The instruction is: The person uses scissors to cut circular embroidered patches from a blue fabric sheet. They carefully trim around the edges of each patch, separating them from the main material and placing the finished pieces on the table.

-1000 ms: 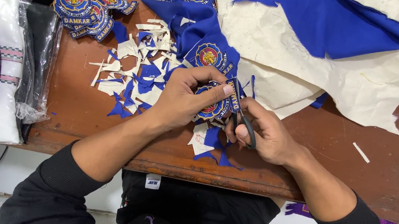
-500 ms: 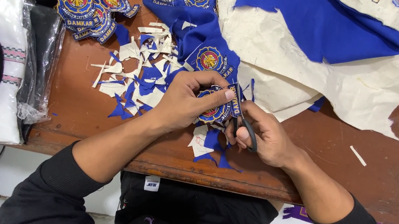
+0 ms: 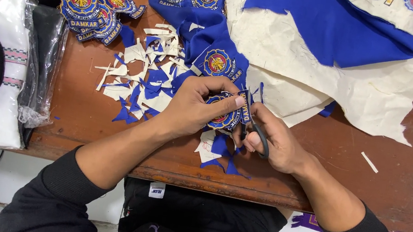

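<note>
The left hand (image 3: 194,110) was closed around an embroidered round patch (image 3: 222,114) on blue cloth, thumb pressed on its upper face, holding it just above the near edge of the bench (image 3: 401,186). The right hand (image 3: 273,141) gripped a small pair of dark scissors (image 3: 253,128), fingers through the loops, with the blades reaching up along the patch's right rim.

The clearest hazard was the left thumb, which lay right beside the blades; a snip taken too deep or a slip of the cloth could have nicked it. Because the blades ran so close to the stitched border, a small twist of the patch in the grip might have cut into the embroidery and spoiled the piece. The patch was held in the air rather than flat, so it could have folded under the blades and given a ragged edge.

Blue and cream offcuts (image 3: 142,77) lay scattered toward the middle of the bench, and some sat at the near edge under the hands, where they could easily have been brushed to the floor. A stack of finished patches (image 3: 89,8) sat near the far left corner, well apart from the cutting.
</note>
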